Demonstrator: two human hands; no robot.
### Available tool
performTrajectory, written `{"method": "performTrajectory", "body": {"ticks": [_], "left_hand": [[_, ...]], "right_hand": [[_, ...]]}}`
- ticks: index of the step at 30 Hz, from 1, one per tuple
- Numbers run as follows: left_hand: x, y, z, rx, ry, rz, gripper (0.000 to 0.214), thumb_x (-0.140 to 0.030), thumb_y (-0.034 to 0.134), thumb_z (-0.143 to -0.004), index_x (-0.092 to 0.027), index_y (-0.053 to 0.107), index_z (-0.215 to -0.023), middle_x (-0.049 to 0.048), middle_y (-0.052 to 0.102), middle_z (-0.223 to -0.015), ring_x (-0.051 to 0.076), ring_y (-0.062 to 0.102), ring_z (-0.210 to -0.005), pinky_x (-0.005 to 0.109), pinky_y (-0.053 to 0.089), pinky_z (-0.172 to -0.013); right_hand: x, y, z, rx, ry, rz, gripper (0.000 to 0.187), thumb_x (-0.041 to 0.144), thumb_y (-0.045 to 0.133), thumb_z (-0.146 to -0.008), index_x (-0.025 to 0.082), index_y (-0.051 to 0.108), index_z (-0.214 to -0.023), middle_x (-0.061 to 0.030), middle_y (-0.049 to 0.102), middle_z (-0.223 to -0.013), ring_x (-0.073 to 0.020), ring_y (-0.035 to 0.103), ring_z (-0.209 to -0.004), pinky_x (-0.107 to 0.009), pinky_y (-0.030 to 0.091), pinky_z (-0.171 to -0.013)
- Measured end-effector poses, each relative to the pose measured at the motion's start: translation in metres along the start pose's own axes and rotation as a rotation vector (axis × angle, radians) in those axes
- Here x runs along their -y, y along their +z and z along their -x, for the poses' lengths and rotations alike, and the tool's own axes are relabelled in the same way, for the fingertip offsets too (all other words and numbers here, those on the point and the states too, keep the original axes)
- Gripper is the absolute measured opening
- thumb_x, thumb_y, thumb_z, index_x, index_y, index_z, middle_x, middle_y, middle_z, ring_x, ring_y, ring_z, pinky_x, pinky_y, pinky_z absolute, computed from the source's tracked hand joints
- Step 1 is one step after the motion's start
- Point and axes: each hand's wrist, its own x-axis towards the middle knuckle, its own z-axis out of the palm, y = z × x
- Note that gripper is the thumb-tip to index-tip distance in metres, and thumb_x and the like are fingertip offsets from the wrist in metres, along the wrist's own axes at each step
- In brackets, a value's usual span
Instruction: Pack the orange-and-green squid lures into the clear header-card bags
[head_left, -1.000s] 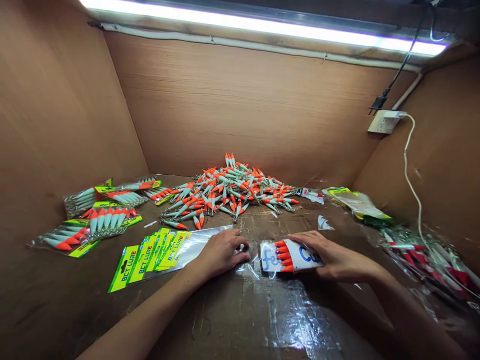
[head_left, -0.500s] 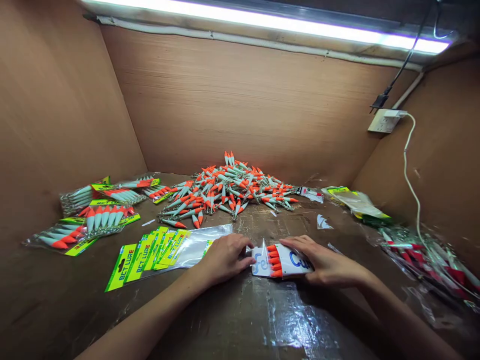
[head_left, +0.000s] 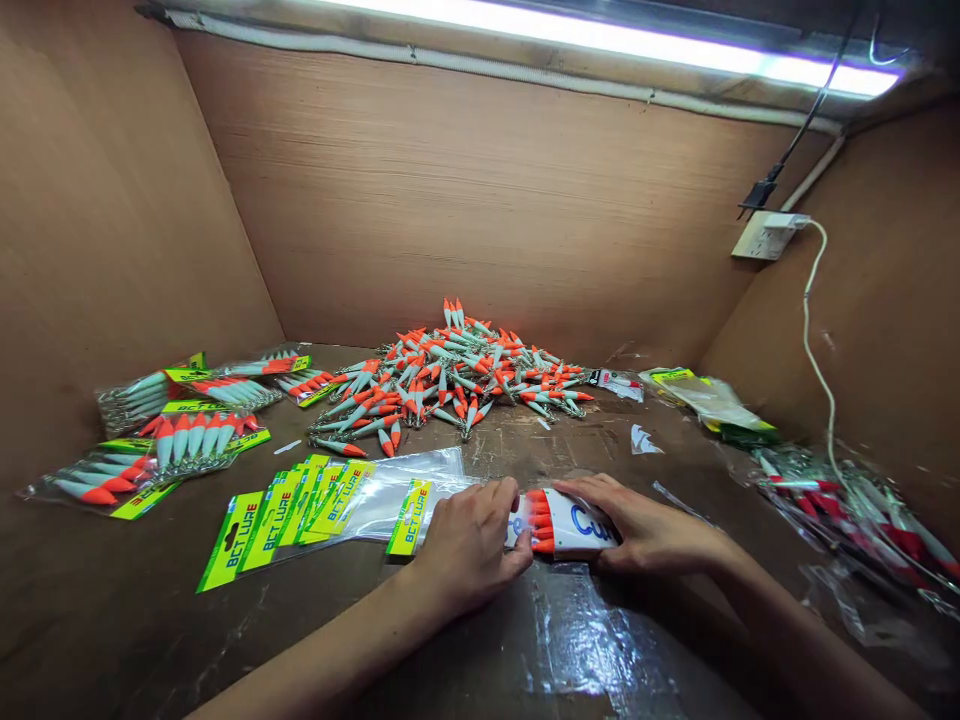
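My right hand (head_left: 637, 525) is closed around a white folder (head_left: 581, 522) with blue handwriting. Orange tips of several fishing lures (head_left: 541, 522) stick out at its left end. My left hand (head_left: 476, 540) is pinched at that end, over a smaller white piece with blue marks (head_left: 516, 525). A clear plastic bag with a yellow-green "BCT LURE" header (head_left: 409, 518) reaches in under my left hand. How far the bag's mouth goes around the lures is hidden by my fingers.
More header bags (head_left: 281, 510) are fanned out to the left. A heap of orange-and-white lures (head_left: 450, 385) lies at the back. Filled lure packs (head_left: 180, 440) sit far left; bagged red-and-white lures (head_left: 862, 510) lie at right, beneath a white cable (head_left: 814, 330).
My left hand has moved right, up against the orange tips, and one header bag has come along with it. My right hand stays on the folder. The view has shifted slightly.
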Motion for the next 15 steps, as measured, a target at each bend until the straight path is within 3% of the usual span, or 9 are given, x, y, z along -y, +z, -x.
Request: {"method": "performTrajectory", "body": {"ticks": [5, 10, 13, 15], "left_hand": [[-0.003, -0.001, 0.0, 0.012, 0.07, -0.021, 0.031, -0.054, 0.05, -0.091, -0.023, 0.056, -0.09, 0.0047, 0.066, -0.089, 0.026, 0.061, -0.084, 0.036, 0.044, -0.068], [0.001, -0.005, -0.001, 0.054, 0.135, 0.051, 0.039, -0.061, 0.053, -0.089, -0.024, 0.059, -0.1, 0.0061, 0.065, -0.099, 0.028, 0.061, -0.092, 0.038, 0.048, -0.074], [0.012, -0.002, -0.002, 0.056, 0.145, 0.142, 0.054, -0.063, 0.058, -0.086, -0.025, 0.056, -0.123, 0.0098, 0.06, -0.125, 0.03, 0.057, -0.114, 0.042, 0.048, -0.092], [0.023, 0.004, -0.002, 0.087, 0.12, 0.184, 0.079, -0.069, 0.056, -0.084, -0.024, 0.037, -0.146, 0.0142, 0.043, -0.149, 0.033, 0.04, -0.137, 0.047, 0.037, -0.109]], "right_hand": [[0.003, 0.005, 0.002, -0.02, 0.052, 0.037, 0.102, 0.015, 0.067, -0.065, 0.03, 0.024, -0.156, -0.006, 0.038, -0.154, -0.0311, 0.036, -0.138, -0.046, 0.03, -0.115], [0.012, 0.01, 0.002, -0.051, 0.063, 0.061, 0.106, 0.018, 0.067, -0.07, 0.031, 0.01, -0.158, -0.007, 0.036, -0.155, -0.0298, 0.039, -0.136, -0.045, 0.033, -0.114], [0.015, 0.014, 0.001, -0.062, 0.011, 0.101, 0.103, 0.019, 0.065, -0.074, 0.031, 0.007, -0.159, -0.0052, 0.028, -0.16, -0.029, 0.031, -0.143, -0.046, 0.026, -0.118], [0.013, 0.015, 0.001, -0.05, -0.023, 0.12, 0.101, 0.019, 0.063, -0.076, 0.03, 0.007, -0.159, -0.0039, 0.022, -0.163, -0.0283, 0.024, -0.147, -0.046, 0.021, -0.121]]}}
